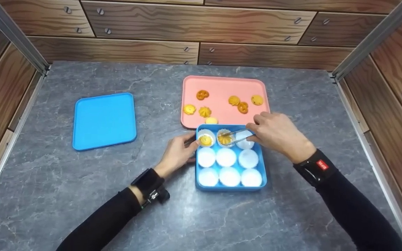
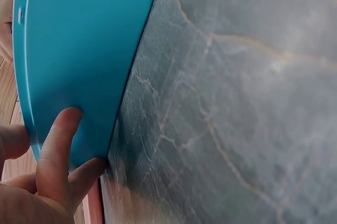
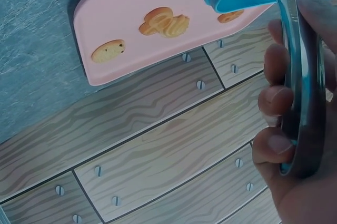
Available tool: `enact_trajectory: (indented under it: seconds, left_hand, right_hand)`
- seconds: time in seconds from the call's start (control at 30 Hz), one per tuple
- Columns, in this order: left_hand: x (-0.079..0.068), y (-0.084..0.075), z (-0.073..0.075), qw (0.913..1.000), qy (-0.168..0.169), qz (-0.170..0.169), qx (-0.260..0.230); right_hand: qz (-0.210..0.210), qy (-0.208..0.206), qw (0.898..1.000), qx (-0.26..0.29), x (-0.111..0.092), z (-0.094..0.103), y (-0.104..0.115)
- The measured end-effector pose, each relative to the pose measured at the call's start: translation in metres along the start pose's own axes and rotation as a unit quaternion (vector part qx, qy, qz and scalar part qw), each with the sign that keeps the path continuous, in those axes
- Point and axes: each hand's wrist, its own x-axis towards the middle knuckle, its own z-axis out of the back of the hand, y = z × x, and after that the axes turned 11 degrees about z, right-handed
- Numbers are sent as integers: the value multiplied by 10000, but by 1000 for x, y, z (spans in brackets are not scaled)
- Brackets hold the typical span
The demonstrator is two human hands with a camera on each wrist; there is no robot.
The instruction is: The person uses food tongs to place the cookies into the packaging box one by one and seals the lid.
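Observation:
My left hand [image 1: 180,151] holds the left side of a blue box [image 1: 218,188], thumb at the rim and fingers [image 2: 60,145] against the outer wall. White paper cups [image 1: 225,157] in rows fill the box. In the far left cup lies a yellow cookie [image 1: 206,140]. With my right hand [image 1: 278,134] I grip metal tongs [image 3: 293,71], their perforated tips reaching into the far middle cup. A ridged golden cookie [image 1: 225,139] is between the tips there, inside the cup.
Behind the box, partly overlapped by it, lies a pink tray [image 1: 222,85] with several cookies, including a pretzel-shaped one [image 1: 202,94] and a round speckled one [image 1: 257,100]. Off to the left is a flat blue tray [image 1: 105,122]. Wood-patterned walls [image 1: 201,22] enclose the grey marbled table [image 1: 145,223].

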Motion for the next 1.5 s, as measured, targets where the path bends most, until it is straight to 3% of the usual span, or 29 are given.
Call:
enact_trajectory:
  seconds: [0.33,0.6,0.7,0.9,1.0,1.23,1.5]
  left_hand:
    - [0,0,0,10000,-4,-1,28]
    - [0,0,-1,10000,-11,23,44]
    - [1,-1,-2,9999,-16,94,36]
    - [1,-1,-1,9999,-79,34,146]
    - [1,-1,0,9998,-97,-33,159]
    - [-1,-2,1,9999,-159,13,-2]
    - [-1,-2,-1,9999,-104,8,100]
  right_hand:
    - [-94,396,9991,112,6,5,2]
    - [-234,503,9978,361,3,8,-2]
    - [-387,352,9973,514,-1,9,-7]
    - [-1050,-560,9923,335,-12,5,-24]
    - [-1512,-697,9858,204,-18,-1,-32]
    - [-2589,-258,9649,353,-25,-12,-44]
    - [-2990,293,9524,525,-14,-21,-45]
